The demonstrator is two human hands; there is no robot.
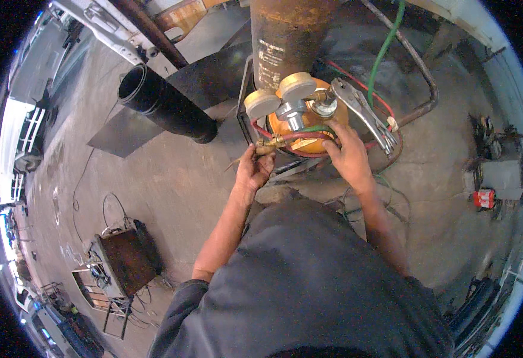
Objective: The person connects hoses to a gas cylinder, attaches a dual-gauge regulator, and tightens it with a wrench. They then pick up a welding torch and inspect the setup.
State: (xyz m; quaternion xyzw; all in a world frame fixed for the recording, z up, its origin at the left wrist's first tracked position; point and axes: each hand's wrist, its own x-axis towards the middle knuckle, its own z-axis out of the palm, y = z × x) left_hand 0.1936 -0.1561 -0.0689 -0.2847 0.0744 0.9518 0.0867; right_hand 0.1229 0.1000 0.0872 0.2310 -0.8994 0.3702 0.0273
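An orange gas cylinder (340, 119) stands in front of me, with a regulator (291, 112) on its valve carrying two round gauges (297, 86). Locking pliers (363, 113) sit at the valve, their handles slanting down to the right. My left hand (255, 170) is closed around a brass hose fitting (270, 142) just below the gauges. From that fitting, red and green hoses (309, 132) run across the cylinder's front to my right hand (351, 155). Its fingers are bent around the hoses, and the exact grip is partly hidden.
Behind the orange cylinder rises a tall rusty cylinder (291, 36). A black rolled sheet (166, 104) stands to the left near a dark flat sheet (118, 128). A green hose (387, 51) and a bent pipe (425, 77) lie right. A boxy machine (124, 262) with cables sits lower left.
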